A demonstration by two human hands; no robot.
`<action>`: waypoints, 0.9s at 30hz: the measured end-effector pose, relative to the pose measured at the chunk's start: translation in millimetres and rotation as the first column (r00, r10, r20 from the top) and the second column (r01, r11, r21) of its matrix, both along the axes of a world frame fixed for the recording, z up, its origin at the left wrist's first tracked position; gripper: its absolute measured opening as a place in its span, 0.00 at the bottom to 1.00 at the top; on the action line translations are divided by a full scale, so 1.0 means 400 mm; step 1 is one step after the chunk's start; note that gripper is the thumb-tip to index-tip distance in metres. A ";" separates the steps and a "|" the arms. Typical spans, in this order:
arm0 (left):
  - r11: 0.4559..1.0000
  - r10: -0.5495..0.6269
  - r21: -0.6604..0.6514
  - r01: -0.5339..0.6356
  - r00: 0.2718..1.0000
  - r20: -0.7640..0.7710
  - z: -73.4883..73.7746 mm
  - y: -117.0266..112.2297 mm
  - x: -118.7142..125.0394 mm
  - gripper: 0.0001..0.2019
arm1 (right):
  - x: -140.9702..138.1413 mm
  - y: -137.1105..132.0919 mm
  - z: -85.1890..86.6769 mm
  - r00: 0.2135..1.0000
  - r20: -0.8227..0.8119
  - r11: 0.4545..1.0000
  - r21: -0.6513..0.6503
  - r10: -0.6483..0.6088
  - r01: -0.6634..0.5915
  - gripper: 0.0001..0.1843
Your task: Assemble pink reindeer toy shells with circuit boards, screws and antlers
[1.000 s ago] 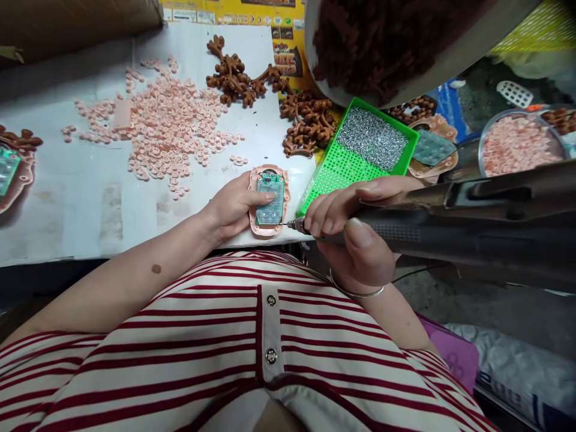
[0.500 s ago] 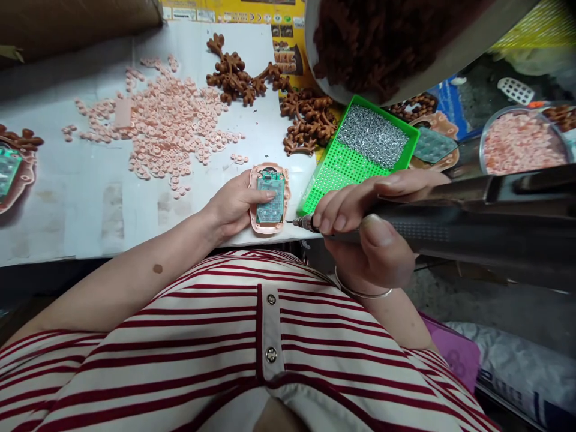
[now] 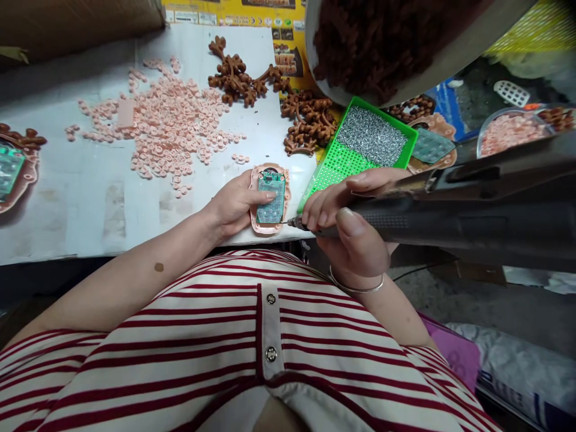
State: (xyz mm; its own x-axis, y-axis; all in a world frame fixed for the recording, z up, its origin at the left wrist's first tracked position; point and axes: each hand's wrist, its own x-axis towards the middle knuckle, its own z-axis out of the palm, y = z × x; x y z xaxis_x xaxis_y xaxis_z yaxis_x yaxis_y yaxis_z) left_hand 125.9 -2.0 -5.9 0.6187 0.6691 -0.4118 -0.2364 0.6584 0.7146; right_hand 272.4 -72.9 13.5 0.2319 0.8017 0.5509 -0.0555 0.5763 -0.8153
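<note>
We hold the pink housing [image 3: 269, 228] in the left hand [image 3: 234, 204], over the counter [image 3: 135, 234] near its front edge; whether it rests there, we cannot tell. The left fingers close on its side and the thumb lies across the green circuit board [image 3: 270, 211] inside, presumably to steady both together. In the right hand [image 3: 348, 225], we grip a dark power driver [image 3: 450, 210], fingers along one side and thumb along the other, a hold that appears to favour aim. Its bit [image 3: 285, 223] points sideways at the board's lower right corner; contact is too small to confirm. The green tray [image 3: 320, 173] of small metal pieces [image 3: 373, 135] sits just beyond this hand, likely for short reach. Pink parts [image 3: 166, 120] and brown parts [image 3: 231, 78] lie farther back, apparently grouped by colour.
</note>
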 end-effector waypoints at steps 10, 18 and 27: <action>1.000 -0.015 -0.014 0.015 1.000 0.013 -0.004 0.002 -0.001 0.22 | -0.005 0.012 0.008 0.999 0.002 0.998 0.055 0.044 -0.044 0.14; 0.999 -0.019 -0.026 0.019 1.000 0.014 -0.009 0.004 -0.001 0.24 | -0.010 -0.012 0.015 0.997 -0.021 0.995 -0.059 0.080 -0.081 0.11; 0.999 -0.036 -0.024 0.036 0.999 -0.016 -0.002 0.005 0.004 0.22 | -0.007 -0.024 0.002 0.991 -0.021 0.985 -0.109 0.133 -0.134 0.09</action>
State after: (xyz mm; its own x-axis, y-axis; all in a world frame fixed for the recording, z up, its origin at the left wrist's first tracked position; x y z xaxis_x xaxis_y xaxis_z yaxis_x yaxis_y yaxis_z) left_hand 127.3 -0.2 -6.6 0.6349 0.6365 -0.4380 -0.2005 0.6832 0.7022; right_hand 269.6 -82.4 14.3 0.1254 0.8815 0.4553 -0.1373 0.4699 -0.8720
